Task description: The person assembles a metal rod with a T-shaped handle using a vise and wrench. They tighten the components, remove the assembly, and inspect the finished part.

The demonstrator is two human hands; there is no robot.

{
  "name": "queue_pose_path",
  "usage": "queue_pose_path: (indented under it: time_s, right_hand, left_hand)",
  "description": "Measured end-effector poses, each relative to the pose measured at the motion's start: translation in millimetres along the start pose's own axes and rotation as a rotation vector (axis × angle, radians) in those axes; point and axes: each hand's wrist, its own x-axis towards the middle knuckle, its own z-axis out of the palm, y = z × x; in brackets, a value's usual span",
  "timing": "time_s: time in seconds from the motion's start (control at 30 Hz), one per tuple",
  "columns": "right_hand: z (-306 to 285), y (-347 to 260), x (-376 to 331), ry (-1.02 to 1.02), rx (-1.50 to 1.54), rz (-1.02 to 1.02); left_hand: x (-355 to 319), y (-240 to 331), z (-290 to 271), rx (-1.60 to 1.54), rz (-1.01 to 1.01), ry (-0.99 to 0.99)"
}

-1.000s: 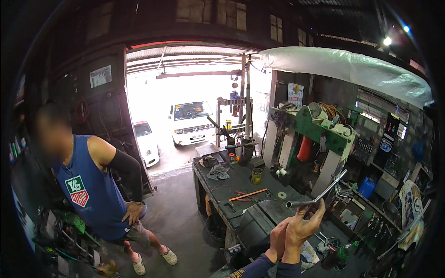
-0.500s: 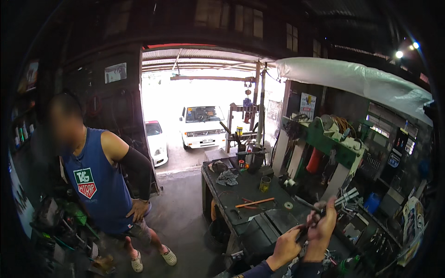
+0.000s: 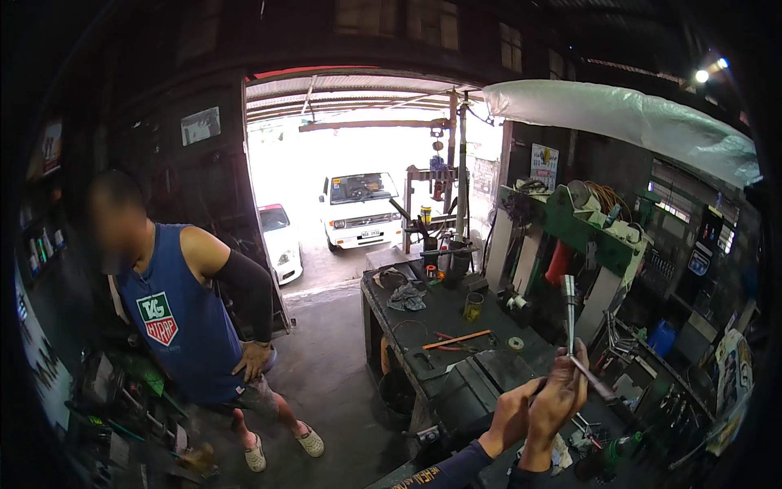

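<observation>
My right hand (image 3: 559, 398) is closed around a ratchet wrench (image 3: 592, 378) with a long chrome socket (image 3: 568, 303) standing upright above the fist. The wrench's handle slants down to the right from the top of the fingers. My left hand (image 3: 515, 409) is pressed against the right hand, its fingers curled in; whatever they grip is hidden. Both hands are raised over the near right part of the dark workbench (image 3: 456, 368).
On the bench lie a wooden stick (image 3: 456, 339), a grey rag (image 3: 406, 297), a tape roll (image 3: 516, 344) and a yellowish can (image 3: 472, 306). A green press frame (image 3: 590, 234) stands behind. To the left, a person in a blue sleeveless shirt (image 3: 183, 306) stands beside the doorway.
The wrench has turned in my right hand: its socket pointed right and now points up, while the handle has swung to the lower right. The view has shifted slightly.
</observation>
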Motion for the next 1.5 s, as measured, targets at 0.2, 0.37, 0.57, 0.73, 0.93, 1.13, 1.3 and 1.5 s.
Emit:
queue_pose_path:
  time_s: [0.2, 0.37, 0.57, 0.73, 0.93, 1.13, 1.3, 1.5]
  right_hand:
    - [-20, 37, 90, -0.655, 0.746, 0.855]
    - [-26, 26, 80, -0.669, 0.733, 0.659]
    - [-26, -2, 12, -0.113, 0.297, 0.102]
    - [-32, 56, 82, -0.736, 0.937, 0.743]
    - [-20, 10, 61, -0.493, 0.635, 0.509]
    - [-17, 6, 15, -0.065, 0.256, 0.110]
    - [-24, 36, 100, -0.892, 0.909, 0.933]
    - [-27, -7, 35, -0.273, 0.508, 0.386]
  left_hand:
    - [12, 17, -2, 0.153, 0.061, 0.010]
    - [21, 15, -7, 0.112, -0.110, -0.118]
    - [16, 16, 7, 0.200, 0.002, 0.088]
    - [19, 30, 6, 0.222, 0.032, 0.042]
    - [24, 18, -10, 0.139, -0.068, -0.140]
    - [22, 22, -5, 0.112, -0.125, -0.149]
    - [24, 20, -8, 0.132, -0.114, -0.200]
    - [18, 10, -5, 0.057, -0.101, -0.077]
